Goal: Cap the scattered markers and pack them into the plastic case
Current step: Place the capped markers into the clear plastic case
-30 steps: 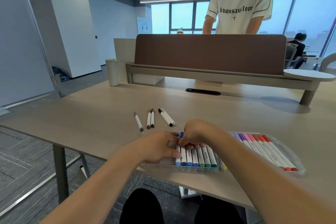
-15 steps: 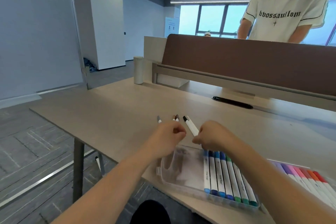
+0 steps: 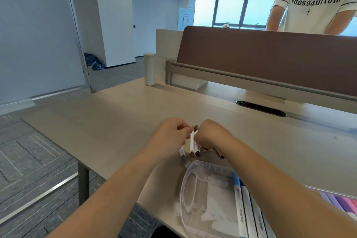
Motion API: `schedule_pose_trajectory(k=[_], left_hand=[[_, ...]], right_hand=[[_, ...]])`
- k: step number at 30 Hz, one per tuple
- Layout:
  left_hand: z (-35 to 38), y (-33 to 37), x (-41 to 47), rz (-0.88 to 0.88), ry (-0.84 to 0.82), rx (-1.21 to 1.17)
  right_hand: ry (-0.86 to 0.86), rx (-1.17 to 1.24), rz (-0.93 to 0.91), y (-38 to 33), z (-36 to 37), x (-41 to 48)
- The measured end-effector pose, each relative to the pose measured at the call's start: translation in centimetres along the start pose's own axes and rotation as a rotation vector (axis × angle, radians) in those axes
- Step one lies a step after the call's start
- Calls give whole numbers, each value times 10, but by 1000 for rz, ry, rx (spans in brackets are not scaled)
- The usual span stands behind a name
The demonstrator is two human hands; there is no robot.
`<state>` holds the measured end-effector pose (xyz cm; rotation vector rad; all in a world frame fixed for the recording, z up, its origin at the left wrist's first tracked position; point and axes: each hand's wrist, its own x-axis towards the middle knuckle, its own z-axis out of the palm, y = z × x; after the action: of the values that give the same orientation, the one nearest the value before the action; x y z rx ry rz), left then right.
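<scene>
While their fingers curl tight over the desk, the left hand and right hand pinch two brown-capped markers between them (a grey marker pokes out beneath the left); the clear plastic case, part-filled, sits at five o'clock.

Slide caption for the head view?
Left hand and right hand pinch loose markers on the table, beyond the open case.

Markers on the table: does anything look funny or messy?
Nothing is broken or spilled. A few loose markers lie outside the plastic case, under the left hand and right hand; packed markers sit neatly inside it.
</scene>
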<state>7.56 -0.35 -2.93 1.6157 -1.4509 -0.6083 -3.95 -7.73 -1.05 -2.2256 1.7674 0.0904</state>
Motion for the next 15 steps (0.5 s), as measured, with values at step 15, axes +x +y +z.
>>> schedule_pose_trajectory(k=[15], left_hand=[[10, 6, -30, 2, 0, -44]], right_hand=[[-40, 213, -5, 20, -10, -47]])
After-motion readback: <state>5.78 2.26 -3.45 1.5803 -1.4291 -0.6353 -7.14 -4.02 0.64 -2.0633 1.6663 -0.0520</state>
